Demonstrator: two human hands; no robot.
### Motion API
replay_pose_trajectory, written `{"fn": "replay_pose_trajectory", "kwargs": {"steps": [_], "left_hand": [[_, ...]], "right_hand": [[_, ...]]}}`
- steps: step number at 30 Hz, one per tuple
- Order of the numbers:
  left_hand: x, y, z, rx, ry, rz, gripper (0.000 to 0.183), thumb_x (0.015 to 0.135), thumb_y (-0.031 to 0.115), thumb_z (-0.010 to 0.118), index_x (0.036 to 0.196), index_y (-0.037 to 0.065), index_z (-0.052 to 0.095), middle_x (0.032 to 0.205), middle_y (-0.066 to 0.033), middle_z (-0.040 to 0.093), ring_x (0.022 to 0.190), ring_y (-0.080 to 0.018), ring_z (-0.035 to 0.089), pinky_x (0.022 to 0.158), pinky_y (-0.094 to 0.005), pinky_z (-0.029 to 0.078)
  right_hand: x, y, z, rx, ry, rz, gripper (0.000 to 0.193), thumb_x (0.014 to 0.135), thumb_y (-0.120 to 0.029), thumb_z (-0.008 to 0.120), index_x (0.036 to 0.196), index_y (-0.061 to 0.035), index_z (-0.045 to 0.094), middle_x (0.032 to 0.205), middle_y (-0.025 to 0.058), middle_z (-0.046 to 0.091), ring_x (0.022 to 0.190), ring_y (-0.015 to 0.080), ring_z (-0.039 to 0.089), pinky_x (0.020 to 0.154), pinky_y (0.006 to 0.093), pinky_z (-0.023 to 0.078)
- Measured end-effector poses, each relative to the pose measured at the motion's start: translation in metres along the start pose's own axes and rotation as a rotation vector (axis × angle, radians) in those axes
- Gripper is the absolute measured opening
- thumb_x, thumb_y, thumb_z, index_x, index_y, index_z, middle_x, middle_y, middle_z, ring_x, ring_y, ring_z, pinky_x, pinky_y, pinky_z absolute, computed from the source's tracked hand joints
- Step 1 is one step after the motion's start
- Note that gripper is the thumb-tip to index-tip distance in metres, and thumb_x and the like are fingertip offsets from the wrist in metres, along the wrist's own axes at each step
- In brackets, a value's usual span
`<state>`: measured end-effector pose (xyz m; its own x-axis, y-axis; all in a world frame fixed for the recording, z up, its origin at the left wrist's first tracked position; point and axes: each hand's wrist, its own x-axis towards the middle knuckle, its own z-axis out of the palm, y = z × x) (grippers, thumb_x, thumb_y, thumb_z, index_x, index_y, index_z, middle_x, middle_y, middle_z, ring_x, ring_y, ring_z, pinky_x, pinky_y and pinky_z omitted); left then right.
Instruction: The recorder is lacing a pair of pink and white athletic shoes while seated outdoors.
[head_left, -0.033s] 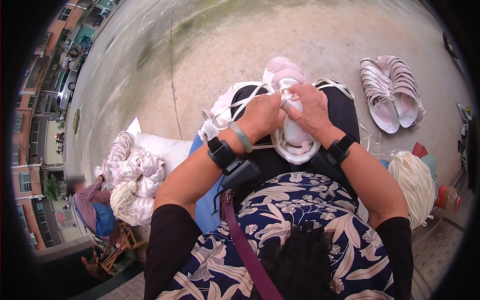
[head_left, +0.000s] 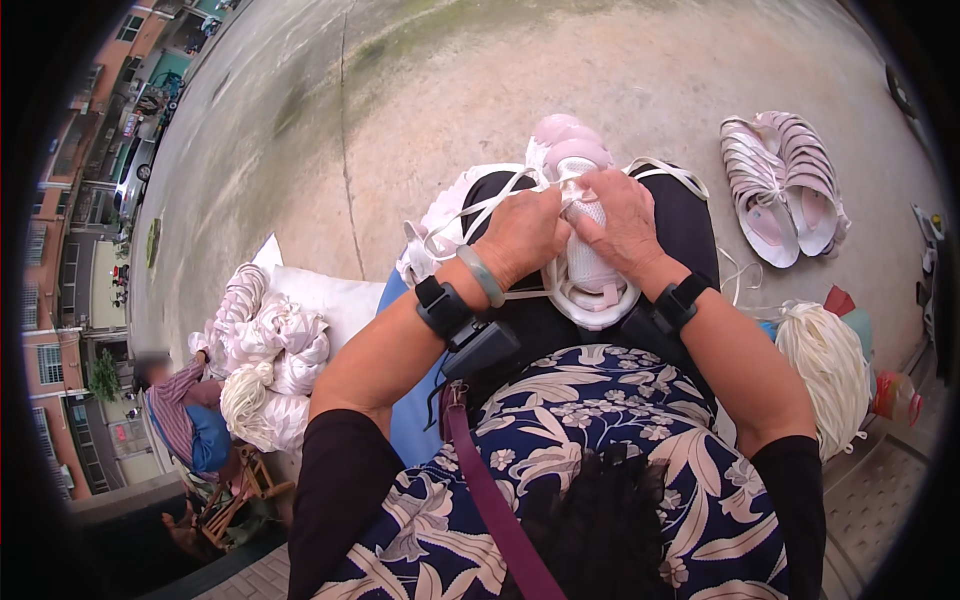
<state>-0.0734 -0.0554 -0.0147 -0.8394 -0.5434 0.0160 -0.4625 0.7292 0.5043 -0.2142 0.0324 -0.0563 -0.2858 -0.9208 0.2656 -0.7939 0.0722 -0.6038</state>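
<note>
A pale pink and white shoe upper [head_left: 592, 262] lies across my lap, its toe end pointing away and its padded collar nearest me. My left hand [head_left: 527, 232] is closed at the left eyelet edge, pinching a white shoelace [head_left: 492, 208]; its fingertips are partly hidden. On the opposite edge, my right hand [head_left: 622, 222] has its fingers and thumb bent round the upper beside the tongue. Loose lace ends loop out on both sides over my dark trousers. More pink and white uppers [head_left: 450, 212] lie beyond my left knee.
Nested shoe uppers [head_left: 785, 185] stand on the concrete at right. A cream lace bundle [head_left: 825, 370] hangs near my right elbow, beside a reddish bottle [head_left: 897, 398]. Bundled uppers [head_left: 285, 340] and another lace hank [head_left: 247, 405] lie at left, where another person [head_left: 190, 415] sits.
</note>
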Motion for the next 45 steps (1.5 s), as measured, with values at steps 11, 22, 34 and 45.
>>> {"fn": "replay_pose_trajectory", "kwargs": {"steps": [11, 22, 34, 45], "left_hand": [[-0.006, -0.013, 0.006, -0.296, 0.066, 0.050, 0.017, 0.076, 0.004, 0.048, 0.086, -0.004, 0.059, 0.071, -0.0217, 0.059, 0.062, -0.0306, 0.059, 0.061, -0.0366, 0.047], [-0.002, -0.027, 0.005, -0.576, -0.052, -0.069, 0.014, 0.082, 0.007, 0.051, 0.086, -0.001, 0.062, 0.070, -0.0018, 0.058, 0.065, -0.0076, 0.053, 0.058, -0.0243, 0.045], [-0.020, -0.019, 0.017, -0.346, 0.140, -0.099, 0.021, 0.081, 0.013, 0.061, 0.093, -0.003, 0.065, 0.070, -0.0106, 0.065, 0.061, -0.0102, 0.058, 0.058, -0.0257, 0.048], [-0.026, -0.008, 0.015, -0.283, 0.237, -0.120, 0.020, 0.079, 0.016, 0.066, 0.087, -0.002, 0.067, 0.072, -0.0159, 0.063, 0.062, -0.0251, 0.062, 0.059, -0.0327, 0.049]], "right_hand": [[-0.007, -0.007, -0.007, 0.053, 0.074, -0.067, 0.045, 0.072, -0.025, 0.068, 0.113, -0.0156, 0.053, 0.111, 0.0089, 0.051, 0.105, 0.0287, 0.050, 0.085, 0.0398, 0.039], [0.011, -0.035, -0.022, -0.573, -0.079, -0.523, 0.008, 0.078, -0.013, 0.054, 0.076, -0.0120, 0.062, 0.075, 0.0053, 0.058, 0.078, 0.0217, 0.058, 0.076, 0.0430, 0.038], [-0.056, -0.005, -0.083, -0.234, -0.167, -0.247, 0.018, 0.081, -0.016, 0.060, 0.066, -0.0086, 0.054, 0.065, 0.0088, 0.059, 0.060, 0.0275, 0.056, 0.061, 0.0375, 0.036], [-0.248, 0.184, -0.170, -0.479, -0.161, 0.664, 0.030, 0.082, -0.026, 0.057, 0.066, -0.0003, 0.052, 0.063, 0.0213, 0.054, 0.062, 0.0396, 0.053, 0.059, 0.0465, 0.040]]}}
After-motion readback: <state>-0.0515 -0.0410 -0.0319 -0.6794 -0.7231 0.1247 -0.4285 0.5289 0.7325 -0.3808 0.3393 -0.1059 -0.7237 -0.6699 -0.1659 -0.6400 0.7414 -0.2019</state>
